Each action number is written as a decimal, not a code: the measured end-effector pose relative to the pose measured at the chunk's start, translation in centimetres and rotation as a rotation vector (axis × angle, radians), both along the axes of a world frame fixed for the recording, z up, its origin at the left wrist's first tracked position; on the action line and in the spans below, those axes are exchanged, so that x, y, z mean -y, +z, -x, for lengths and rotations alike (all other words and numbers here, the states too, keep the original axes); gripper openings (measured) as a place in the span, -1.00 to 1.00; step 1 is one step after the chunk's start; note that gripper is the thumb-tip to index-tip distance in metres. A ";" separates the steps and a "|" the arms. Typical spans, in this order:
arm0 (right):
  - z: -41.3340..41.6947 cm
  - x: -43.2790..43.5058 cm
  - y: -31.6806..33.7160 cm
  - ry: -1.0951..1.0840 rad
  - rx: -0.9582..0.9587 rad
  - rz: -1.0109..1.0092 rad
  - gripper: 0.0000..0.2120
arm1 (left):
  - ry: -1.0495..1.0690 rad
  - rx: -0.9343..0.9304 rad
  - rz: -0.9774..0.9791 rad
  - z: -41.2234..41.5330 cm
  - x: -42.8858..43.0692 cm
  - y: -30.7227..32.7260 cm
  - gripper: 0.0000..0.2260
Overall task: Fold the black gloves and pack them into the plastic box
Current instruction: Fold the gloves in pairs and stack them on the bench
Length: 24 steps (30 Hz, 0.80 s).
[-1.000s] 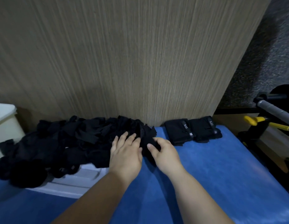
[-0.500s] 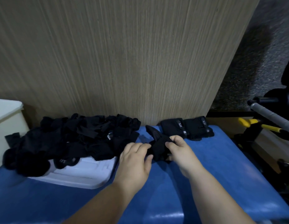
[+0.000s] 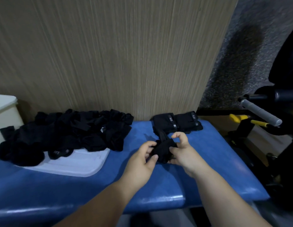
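One crumpled black glove (image 3: pixel 163 149) is held just above the blue padded bench (image 3: pixel 208 164) at its middle. My left hand (image 3: pixel 142 161) grips its left side with thumb and fingers. My right hand (image 3: pixel 183 149) pinches its right side, index finger raised. A heap of loose black gloves (image 3: pixel 68 133) lies at the left, partly on a white plastic lid (image 3: pixel 80 164). Two folded black gloves (image 3: pixel 176 122) sit side by side at the back against the wooden panel. A white plastic box (image 3: pixel 4 112) stands at the far left edge.
A wood-grain panel (image 3: pixel 109 54) closes off the back of the bench. To the right, past the bench edge, stands dark exercise equipment with a grey padded handle (image 3: pixel 260 112) and yellow parts (image 3: pixel 247 120). The bench's front edge runs just below my forearms.
Both hands drew one glove out of the heap's right end and brought it right and toward me. They now bunch it between them at the bench's middle.
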State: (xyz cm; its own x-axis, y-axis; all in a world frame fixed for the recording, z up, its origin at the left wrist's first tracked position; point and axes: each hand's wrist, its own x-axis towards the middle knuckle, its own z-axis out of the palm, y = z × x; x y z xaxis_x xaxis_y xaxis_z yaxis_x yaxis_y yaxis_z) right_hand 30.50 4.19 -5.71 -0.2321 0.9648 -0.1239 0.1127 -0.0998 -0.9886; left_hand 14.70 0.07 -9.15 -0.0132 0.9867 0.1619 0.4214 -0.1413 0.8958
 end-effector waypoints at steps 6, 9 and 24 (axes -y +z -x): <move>-2.1 1.0 -0.4 0.061 0.440 -0.226 -0.73 | 0.047 -0.094 -0.047 -1.3 0.2 -0.2 -0.78; -2.9 1.6 -0.4 0.075 0.474 -0.272 -0.68 | 0.043 -0.119 -0.078 -1.5 0.1 -0.4 -0.82; -6.2 2.2 -0.2 0.113 0.644 -0.428 -0.60 | 0.049 -0.435 -0.161 -2.1 0.6 -1.0 -0.92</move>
State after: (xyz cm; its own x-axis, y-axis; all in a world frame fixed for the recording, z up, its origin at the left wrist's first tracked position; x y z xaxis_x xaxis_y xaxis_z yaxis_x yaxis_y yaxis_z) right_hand 36.72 2.00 -5.95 -0.3401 0.9339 0.1104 0.6645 0.3217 -0.6745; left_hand 16.76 -0.49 -10.19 0.0436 0.9484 0.3140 0.7629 -0.2345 0.6025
